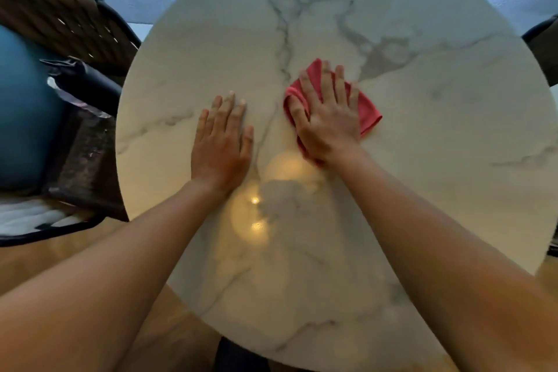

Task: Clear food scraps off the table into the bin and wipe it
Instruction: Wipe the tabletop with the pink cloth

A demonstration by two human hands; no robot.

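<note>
A round white marble table (437, 145) with grey veins fills the view. My right hand (327, 118) lies flat, fingers spread, pressing a red cloth (368, 113) onto the tabletop near its middle. The cloth shows beyond my fingertips and to the right of my palm. My left hand (223, 142) rests flat on the bare tabletop just left of it, palm down, holding nothing. No food scraps show on the table. A bin (81, 130) with a clear liner stands on the floor at the table's left edge.
A woven brown chair (69, 24) stands at the upper left, with a blue object (24, 112) beside the bin. A dark chair edge (543, 42) shows at the right. Light reflections sit on the tabletop near me.
</note>
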